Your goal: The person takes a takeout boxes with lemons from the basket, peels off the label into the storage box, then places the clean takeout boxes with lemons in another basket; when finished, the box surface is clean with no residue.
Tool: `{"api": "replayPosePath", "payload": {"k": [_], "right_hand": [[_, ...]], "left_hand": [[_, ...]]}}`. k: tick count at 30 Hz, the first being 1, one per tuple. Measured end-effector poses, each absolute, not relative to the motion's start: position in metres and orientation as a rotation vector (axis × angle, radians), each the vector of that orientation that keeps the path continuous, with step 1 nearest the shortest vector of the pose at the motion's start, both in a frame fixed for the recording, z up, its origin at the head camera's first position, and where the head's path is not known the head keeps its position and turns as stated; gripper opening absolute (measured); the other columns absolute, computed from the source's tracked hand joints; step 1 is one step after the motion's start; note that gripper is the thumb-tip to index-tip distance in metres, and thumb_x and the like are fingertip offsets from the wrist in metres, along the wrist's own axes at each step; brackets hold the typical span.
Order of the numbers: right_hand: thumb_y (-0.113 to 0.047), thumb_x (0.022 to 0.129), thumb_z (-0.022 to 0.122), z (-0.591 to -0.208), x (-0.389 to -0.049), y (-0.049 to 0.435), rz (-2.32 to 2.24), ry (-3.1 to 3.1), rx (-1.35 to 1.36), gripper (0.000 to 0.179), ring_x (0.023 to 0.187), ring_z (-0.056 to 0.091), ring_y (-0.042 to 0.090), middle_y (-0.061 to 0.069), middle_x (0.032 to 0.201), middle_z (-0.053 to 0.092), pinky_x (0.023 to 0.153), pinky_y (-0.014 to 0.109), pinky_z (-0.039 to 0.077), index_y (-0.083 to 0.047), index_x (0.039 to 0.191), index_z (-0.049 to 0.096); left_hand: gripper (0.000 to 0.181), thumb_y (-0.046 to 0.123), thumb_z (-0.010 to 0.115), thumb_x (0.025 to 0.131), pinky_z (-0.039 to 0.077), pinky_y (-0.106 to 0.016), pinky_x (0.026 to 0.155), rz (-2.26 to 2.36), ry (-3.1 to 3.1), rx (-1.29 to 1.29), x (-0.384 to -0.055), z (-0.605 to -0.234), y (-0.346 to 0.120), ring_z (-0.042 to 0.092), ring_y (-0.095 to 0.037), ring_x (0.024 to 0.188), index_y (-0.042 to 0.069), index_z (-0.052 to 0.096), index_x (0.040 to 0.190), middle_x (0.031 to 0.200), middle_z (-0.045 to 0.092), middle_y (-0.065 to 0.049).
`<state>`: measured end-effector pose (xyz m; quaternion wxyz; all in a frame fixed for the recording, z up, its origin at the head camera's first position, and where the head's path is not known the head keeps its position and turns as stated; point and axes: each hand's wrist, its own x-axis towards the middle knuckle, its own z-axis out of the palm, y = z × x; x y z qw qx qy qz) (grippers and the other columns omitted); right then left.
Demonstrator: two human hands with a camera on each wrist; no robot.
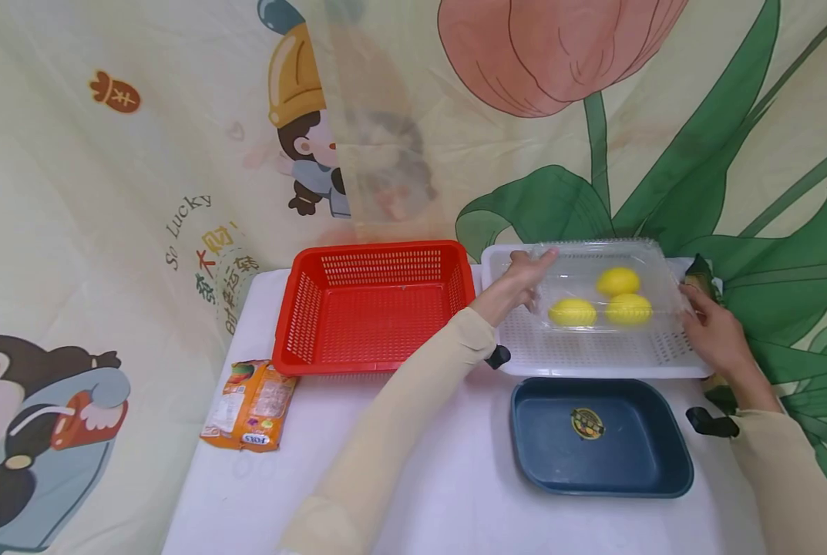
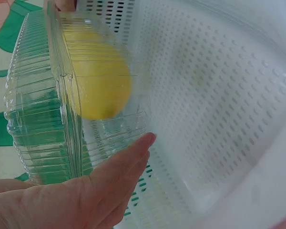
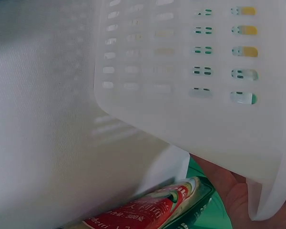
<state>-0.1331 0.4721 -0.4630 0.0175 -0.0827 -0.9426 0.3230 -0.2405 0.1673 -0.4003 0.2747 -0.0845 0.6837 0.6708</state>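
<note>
A clear plastic clamshell box [image 1: 573, 266], its lid closed over three yellow lemons [image 1: 618, 282], is over the white perforated basket [image 1: 596, 362] on the right half of the table. My left hand [image 1: 524, 279] grips the box's left end. In the left wrist view its fingers [image 2: 119, 167] lie along the box's end wall, close to a lemon [image 2: 102, 81]. At the opposite end, my right hand [image 1: 718, 331] holds the box by its right edge. The right wrist view shows that hand partly hidden behind the basket's wall [image 3: 181, 121].
A red perforated basket [image 1: 385, 368] stands left of the white one. In front of the white basket sits a dark blue tray [image 1: 593, 482]. An orange snack packet [image 1: 252, 406] lies at left. A red and green packet [image 3: 148, 205] lies beside the white basket, under my right arm.
</note>
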Motion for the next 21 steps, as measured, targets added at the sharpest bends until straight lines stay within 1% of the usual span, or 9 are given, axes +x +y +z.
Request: {"api": "replayPosePath", "payload": {"k": [4, 8, 11, 14, 17, 21], "right_hand": [[-0.027, 0.109, 0.039, -0.463, -0.133, 0.472, 1.009, -2.928, -0.261, 0.061, 0.119, 0.047, 0.064, 0.045, 0.145, 0.037, 0.085, 0.07, 0.047, -0.001, 0.16, 0.02], [-0.027, 0.109, 0.039, -0.464, -0.132, 0.472, 1.001, -2.929, -0.262, 0.061, 0.117, 0.049, 0.062, 0.045, 0.145, 0.038, 0.083, 0.068, 0.048, -0.001, 0.16, 0.019], [-0.027, 0.109, 0.041, -0.464, -0.132, 0.471, 1.002, -2.921, -0.255, 0.06, 0.114, 0.05, 0.062, 0.046, 0.144, 0.038, 0.083, 0.071, 0.048, -0.002, 0.16, 0.021], [-0.027, 0.109, 0.041, -0.464, -0.132, 0.47, 1.0, -2.912, -0.256, 0.06, 0.112, 0.051, 0.062, 0.045, 0.144, 0.039, 0.084, 0.075, 0.046, -0.003, 0.16, 0.022], [-0.028, 0.109, 0.041, -0.464, -0.131, 0.47, 0.998, -2.912, -0.262, 0.06, 0.112, 0.051, 0.062, 0.044, 0.146, 0.038, 0.085, 0.076, 0.045, -0.004, 0.16, 0.022], [-0.028, 0.109, 0.04, -0.465, -0.13, 0.469, 1.0, -2.913, -0.265, 0.06, 0.11, 0.051, 0.062, 0.045, 0.145, 0.038, 0.083, 0.075, 0.047, -0.004, 0.16, 0.022]], "left_hand": [[0.084, 0.05, 0.057, 0.1, 0.053, -0.071, 0.086, 1.788, 1.86, -0.256, -0.241, -0.404, 0.174, 0.05, -0.063, 0.125, 0.01, 0.012, 0.16, 0.16, 0.029, -0.023], [0.087, 0.05, 0.058, 0.1, 0.049, -0.074, 0.088, 1.781, 1.855, -0.289, -0.242, -0.41, 0.18, 0.048, -0.062, 0.127, 0.009, 0.011, 0.16, 0.16, 0.027, -0.021], [0.086, 0.05, 0.059, 0.1, 0.048, -0.075, 0.09, 1.768, 1.871, -0.319, -0.244, -0.414, 0.183, 0.049, -0.061, 0.128, 0.009, 0.012, 0.16, 0.158, 0.03, -0.022], [0.085, 0.05, 0.058, 0.1, 0.048, -0.074, 0.09, 1.743, 1.899, -0.351, -0.246, -0.418, 0.187, 0.051, -0.059, 0.127, 0.01, 0.013, 0.16, 0.158, 0.032, -0.021], [0.085, 0.051, 0.057, 0.1, 0.048, -0.074, 0.091, 1.718, 1.908, -0.378, -0.247, -0.421, 0.19, 0.052, -0.058, 0.127, 0.011, 0.012, 0.161, 0.16, 0.031, -0.019], [0.086, 0.052, 0.058, 0.099, 0.048, -0.073, 0.093, 1.696, 1.906, -0.427, -0.249, -0.426, 0.195, 0.052, -0.055, 0.129, 0.014, 0.013, 0.161, 0.163, 0.031, -0.014]]}}
